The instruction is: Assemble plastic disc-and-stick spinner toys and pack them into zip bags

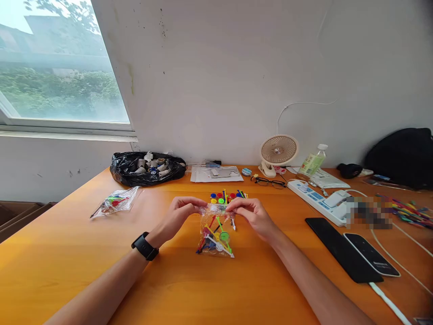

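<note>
- Nearest, the left hand (pixel 182 214) and the right hand (pixel 252 216) each pinch, thumb against fingers, one upper corner of a clear bag (pixel 217 232), which is between them over the orange-brown table (pixel 189 289).
- Within the bag, coloured plastic pieces (pixel 219 247), some arrow-tipped, gather toward the bottom.
- The step in hand is judged to be work at the bag's mouth; the next move calls for an even pinch at both corners.
- Glare on the film obscures the mouth: it may be sealed or unsealed.
- Just beyond, loose coloured pieces (pixel 221 198) are partly hidden by the bag.
- Leftward, a second filled bag (pixel 117 201) lies well apart; rightward, a pixelated patch (pixel 368 212) masks items beside a power strip (pixel 314 201).
- Farther, a small fan (pixel 279 150) stands near the wall (pixel 216 90).
</note>
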`<state>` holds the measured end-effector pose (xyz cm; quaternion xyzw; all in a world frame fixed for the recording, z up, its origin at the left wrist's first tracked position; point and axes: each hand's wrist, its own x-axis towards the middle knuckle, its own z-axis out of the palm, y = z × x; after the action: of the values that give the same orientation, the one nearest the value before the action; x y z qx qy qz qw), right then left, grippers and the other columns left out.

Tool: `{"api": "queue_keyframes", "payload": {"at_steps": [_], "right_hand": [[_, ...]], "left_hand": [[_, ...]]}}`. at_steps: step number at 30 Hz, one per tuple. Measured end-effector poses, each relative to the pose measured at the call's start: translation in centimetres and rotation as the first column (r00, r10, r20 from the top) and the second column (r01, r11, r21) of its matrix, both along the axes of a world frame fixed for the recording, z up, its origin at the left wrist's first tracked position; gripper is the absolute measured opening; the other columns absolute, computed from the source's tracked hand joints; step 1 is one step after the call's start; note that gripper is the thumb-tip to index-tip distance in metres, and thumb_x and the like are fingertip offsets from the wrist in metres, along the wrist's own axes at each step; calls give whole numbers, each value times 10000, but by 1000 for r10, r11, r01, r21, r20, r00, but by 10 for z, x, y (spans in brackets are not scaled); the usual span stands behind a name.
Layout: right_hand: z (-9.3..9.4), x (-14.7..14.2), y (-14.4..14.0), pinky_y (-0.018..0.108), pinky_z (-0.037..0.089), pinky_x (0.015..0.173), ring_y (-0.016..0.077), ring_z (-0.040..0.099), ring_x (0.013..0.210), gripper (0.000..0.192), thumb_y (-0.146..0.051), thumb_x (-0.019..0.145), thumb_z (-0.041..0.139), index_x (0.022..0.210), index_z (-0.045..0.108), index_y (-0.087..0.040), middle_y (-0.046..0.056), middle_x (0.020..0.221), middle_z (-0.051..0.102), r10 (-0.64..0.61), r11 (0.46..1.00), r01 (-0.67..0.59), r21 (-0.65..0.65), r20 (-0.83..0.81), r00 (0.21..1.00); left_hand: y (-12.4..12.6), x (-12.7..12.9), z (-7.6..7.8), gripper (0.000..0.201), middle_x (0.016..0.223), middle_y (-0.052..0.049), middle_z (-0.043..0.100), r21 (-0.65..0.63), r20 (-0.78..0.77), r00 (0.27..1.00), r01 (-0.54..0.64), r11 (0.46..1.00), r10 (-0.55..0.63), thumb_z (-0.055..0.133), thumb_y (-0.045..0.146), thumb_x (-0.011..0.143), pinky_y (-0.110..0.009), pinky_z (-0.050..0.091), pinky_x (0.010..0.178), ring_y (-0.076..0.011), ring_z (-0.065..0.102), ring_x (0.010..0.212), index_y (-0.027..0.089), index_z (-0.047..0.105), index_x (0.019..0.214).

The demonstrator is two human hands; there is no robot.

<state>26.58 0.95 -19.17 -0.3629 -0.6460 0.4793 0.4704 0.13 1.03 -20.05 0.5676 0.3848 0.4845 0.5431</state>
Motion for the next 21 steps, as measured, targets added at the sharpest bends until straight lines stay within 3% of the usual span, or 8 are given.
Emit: {"api": "queue_keyframes", "payload": {"at_steps": [5,8,11,16,18,21], "right_hand": [[4,1,-3,346,537,826,225,682,921,188,-305,893,672,805,811,-214,69,909,754,28,995,-33,99,55,998],[0,-3,-3,325,542,806,208,686,890,188,-401,900,736,932,735,-216,41,887,715,-17,999,18,30,-38,999],[-5,-10,-3,304,543,750,201,683,857,356,-487,837,817,1052,701,-228,33,910,707,-25,998,22,-58,-44,999],[-6,-19,-8,278,458,635,155,577,676,329,-518,863,788,841,761,-191,17,753,676,32,999,-30,-19,75,997],[-4,-22,-11,275,429,612,143,542,643,331,-516,877,775,831,765,-188,6,716,657,27,1000,-26,-4,69,997],[-3,-24,-14,268,414,606,137,528,641,338,-513,887,766,826,769,-181,0,697,636,29,999,-30,14,83,996]], "left_hand": [[-5,8,1,241,908,-77,818,1,8,999,-40,999,40,891,373,743,-346,602,849,-229,753,881,180,801,855],[-8,12,1,311,941,-66,820,-7,84,996,-29,1000,30,939,370,699,-364,611,909,-231,768,936,188,766,882],[-10,13,1,335,948,-61,818,-10,108,994,-7,1000,8,945,369,701,-371,616,931,-227,773,946,191,757,915],[-16,17,3,325,1060,-73,806,39,53,998,11,999,-13,898,398,771,-344,606,934,-227,759,1004,198,766,991],[-18,19,4,330,1109,-84,797,56,9,999,40,998,-41,867,415,810,-326,601,915,-228,750,1022,202,776,1045],[-18,22,2,311,1025,-97,811,49,-32,995,96,994,-94,843,444,833,-304,598,825,-226,750,937,181,805,997]]}}
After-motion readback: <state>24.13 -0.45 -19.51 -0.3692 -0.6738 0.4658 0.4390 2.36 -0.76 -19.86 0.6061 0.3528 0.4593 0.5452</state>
